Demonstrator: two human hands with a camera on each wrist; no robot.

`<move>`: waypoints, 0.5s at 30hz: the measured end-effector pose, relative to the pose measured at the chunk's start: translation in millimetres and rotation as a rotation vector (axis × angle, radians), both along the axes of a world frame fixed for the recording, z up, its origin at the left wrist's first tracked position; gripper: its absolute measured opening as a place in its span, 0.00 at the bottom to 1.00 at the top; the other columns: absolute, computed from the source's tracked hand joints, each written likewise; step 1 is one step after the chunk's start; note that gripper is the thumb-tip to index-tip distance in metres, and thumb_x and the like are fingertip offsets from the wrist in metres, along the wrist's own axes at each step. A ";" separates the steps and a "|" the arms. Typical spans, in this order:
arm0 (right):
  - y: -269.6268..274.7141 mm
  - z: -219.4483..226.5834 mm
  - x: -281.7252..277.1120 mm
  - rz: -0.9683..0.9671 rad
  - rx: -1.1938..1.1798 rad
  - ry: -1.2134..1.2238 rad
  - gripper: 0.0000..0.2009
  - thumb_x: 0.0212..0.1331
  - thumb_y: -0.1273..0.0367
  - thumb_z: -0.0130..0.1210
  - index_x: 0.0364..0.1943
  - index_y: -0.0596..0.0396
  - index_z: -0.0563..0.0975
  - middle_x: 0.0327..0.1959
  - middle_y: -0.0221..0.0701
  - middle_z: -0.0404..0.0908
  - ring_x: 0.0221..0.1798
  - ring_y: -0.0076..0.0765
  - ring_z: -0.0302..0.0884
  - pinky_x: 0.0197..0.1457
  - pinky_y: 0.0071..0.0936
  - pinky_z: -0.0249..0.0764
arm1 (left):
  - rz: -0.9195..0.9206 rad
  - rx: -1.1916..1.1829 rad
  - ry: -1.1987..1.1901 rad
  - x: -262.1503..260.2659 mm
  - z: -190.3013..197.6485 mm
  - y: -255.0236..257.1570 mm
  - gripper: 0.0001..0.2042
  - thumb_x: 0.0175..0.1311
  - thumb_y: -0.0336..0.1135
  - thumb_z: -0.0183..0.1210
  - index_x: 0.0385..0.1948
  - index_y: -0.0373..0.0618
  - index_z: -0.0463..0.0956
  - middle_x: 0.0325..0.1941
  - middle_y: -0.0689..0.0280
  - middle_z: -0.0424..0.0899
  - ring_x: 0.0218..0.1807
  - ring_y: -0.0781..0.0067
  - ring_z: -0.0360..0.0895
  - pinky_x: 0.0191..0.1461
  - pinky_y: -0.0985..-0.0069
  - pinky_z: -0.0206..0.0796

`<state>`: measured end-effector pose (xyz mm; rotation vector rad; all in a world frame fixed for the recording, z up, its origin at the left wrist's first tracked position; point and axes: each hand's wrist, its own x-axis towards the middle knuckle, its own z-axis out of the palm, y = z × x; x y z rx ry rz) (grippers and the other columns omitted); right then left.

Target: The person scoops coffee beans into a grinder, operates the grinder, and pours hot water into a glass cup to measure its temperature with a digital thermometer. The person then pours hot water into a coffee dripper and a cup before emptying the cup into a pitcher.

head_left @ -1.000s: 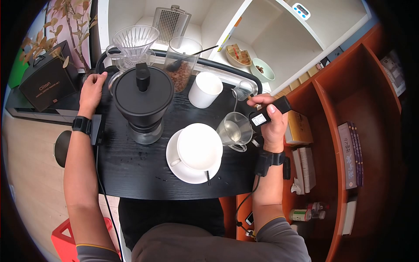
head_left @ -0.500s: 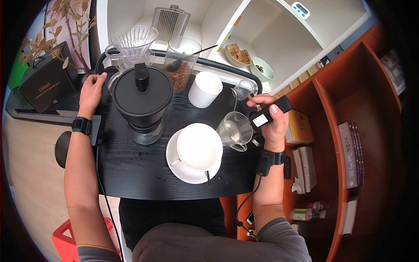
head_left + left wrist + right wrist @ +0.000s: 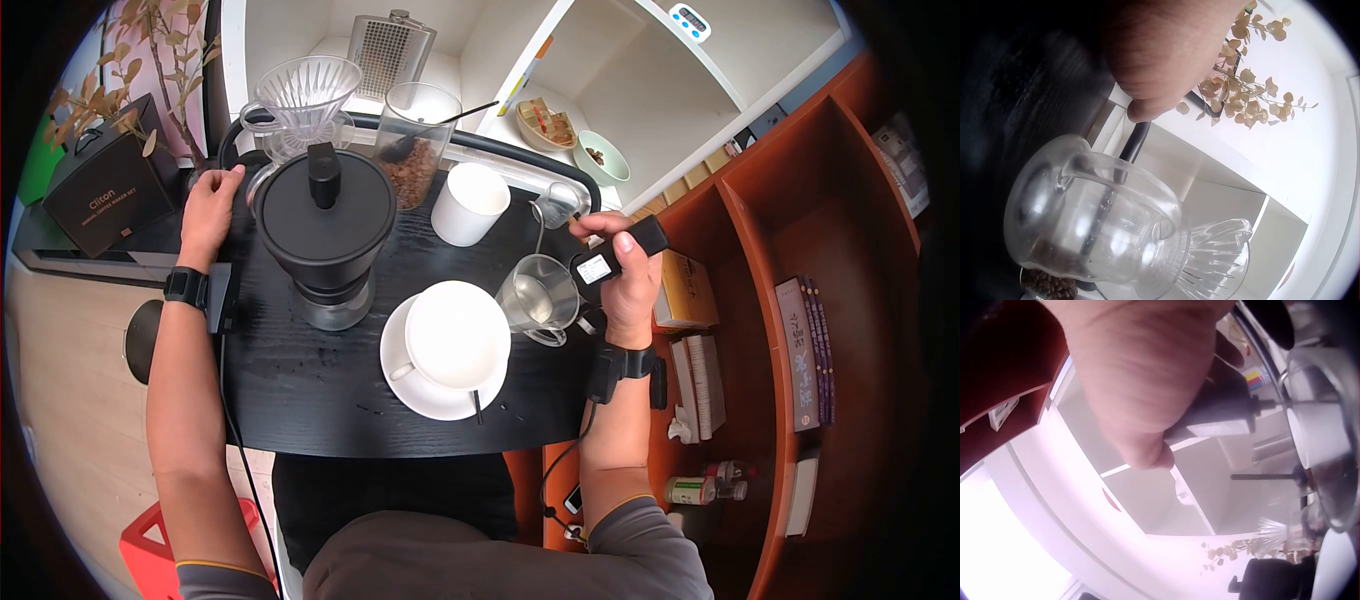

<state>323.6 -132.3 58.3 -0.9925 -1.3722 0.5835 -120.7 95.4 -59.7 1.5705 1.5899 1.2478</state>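
A: And here's the right hand (image 3: 632, 290), fingers and thumb wrapped round a black handheld device (image 3: 597, 268), held up at the right of the counter (image 3: 300, 400)!

B: Just beside the glass mug (image 3: 520, 315), yes, and there's pale liquid (image 3: 535, 300) sitting in that one. The right wrist view gives us a thin rod (image 3: 1266, 404) running from the device across the glass; whether its tip is inside, I can't tell.

A: What about the left hand (image 3: 207, 215)?

B: Over at the far left, thumb against the black rail (image 3: 1135, 144). The other fingers are hidden, so I can't call whether it's gripping.

A: Centre stage, a white cup (image 3: 457, 335) on its saucer (image 3: 430, 408)!

B: Behind it, a white mug (image 3: 470, 205), then the tall glass (image 3: 395, 125) with brown beans (image 3: 415, 185) low down and a black spoon (image 3: 475, 113) leaning in.

A: Big black-lidded vessel (image 3: 325, 215) to the left, contents under cover!

B: And on the shelf, two bowls: packets (image 3: 545, 120) in the tan bowl (image 3: 548, 146), small brown bits (image 3: 596, 157) in the green bowl (image 3: 612, 170)!
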 end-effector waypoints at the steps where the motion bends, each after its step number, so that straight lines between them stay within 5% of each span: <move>1: 0.5 -0.6 1.1 -0.040 0.005 -0.052 0.20 0.60 0.60 0.55 0.40 0.68 0.82 0.39 0.44 0.84 0.43 0.39 0.82 0.53 0.34 0.75 | -0.004 -0.002 0.000 -0.7 -0.9 1.3 0.26 0.66 0.55 0.59 0.40 0.33 0.79 0.37 0.58 0.83 0.41 0.69 0.77 0.51 0.73 0.67; 12: 0.5 -0.7 -0.1 0.027 0.026 0.035 0.19 0.61 0.61 0.55 0.40 0.68 0.82 0.38 0.43 0.84 0.43 0.39 0.83 0.53 0.33 0.75 | 0.002 -0.010 0.008 0.2 1.9 -1.0 0.26 0.65 0.56 0.59 0.40 0.34 0.79 0.37 0.58 0.84 0.41 0.69 0.77 0.52 0.73 0.67; 15: 0.0 -0.3 -0.8 -0.087 0.018 -0.052 0.20 0.61 0.60 0.54 0.40 0.68 0.82 0.38 0.43 0.84 0.43 0.39 0.83 0.53 0.34 0.75 | 0.006 -0.015 -0.001 0.7 2.7 -1.8 0.26 0.65 0.55 0.59 0.40 0.34 0.79 0.37 0.58 0.84 0.41 0.69 0.77 0.52 0.73 0.67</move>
